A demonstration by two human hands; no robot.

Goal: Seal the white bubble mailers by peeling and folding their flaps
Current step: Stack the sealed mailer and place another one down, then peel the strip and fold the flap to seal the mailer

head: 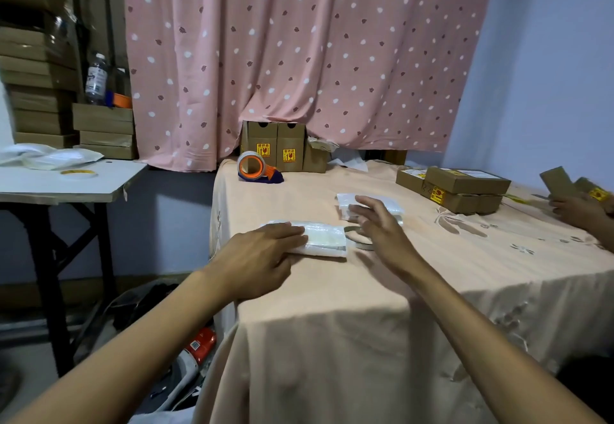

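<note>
- The left hand (262,254) lies palm down, fingers straight, on the left end of the near white bubble mailer (327,240). It presses the mailer and grips nothing.
- The right hand (378,227) is spread wide with relaxed fingers and holds nothing. It sits just right of that mailer.
- A second stack of white mailers (382,202) lies just beyond the right hand and is partly covered by its fingers. Contact cannot be determined.
- A tape ring (357,240) lies between the 2 hands, partly hidden under the right hand.
- Surface: both hands are over a table draped in a peach cloth (332,324), which hangs over the front edge below the wrists.
- Beyond the left hand, at the far edge, stands an orange tape dispenser (255,167). Upright brown cartons (275,146) stand just behind it.
- Well to the right of the right hand lie stacked flat boxes (465,187).
- Room: a pink spotted curtain (299,58) hangs behind the table, and a pale blue wall (548,58) stands to the right.
- Well left of the left hand is a white side table (66,187) with a tape roll (79,173). Cardboard stacks (40,91) and a water bottle (96,79) stand behind it.
- The other person's hand (578,210) is cut off at the right frame edge and holds a small brown box (558,184).
- Blur hides the flap condition of the near mailer.
- The carton label print is not legible.
</note>
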